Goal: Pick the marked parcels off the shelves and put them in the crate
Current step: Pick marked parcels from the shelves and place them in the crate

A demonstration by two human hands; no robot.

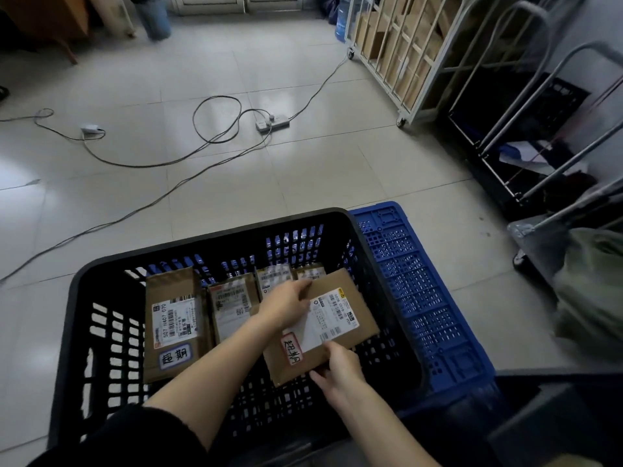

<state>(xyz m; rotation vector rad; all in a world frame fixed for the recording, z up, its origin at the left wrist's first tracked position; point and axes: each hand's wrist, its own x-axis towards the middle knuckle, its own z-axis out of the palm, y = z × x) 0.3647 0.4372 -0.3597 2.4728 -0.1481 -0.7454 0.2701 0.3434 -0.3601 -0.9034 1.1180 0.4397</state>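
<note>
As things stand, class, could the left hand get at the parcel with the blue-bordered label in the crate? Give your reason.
Probably yes: the blue-labelled parcel lies uncovered, with nothing over it, near the left hand. That hand must first release the red-labelled parcel it grips.

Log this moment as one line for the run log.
phase: placing | left hand: holds red-tagged parcel, far edge | right hand: holds its near edge | black crate: blue-tagged parcel already inside
</note>
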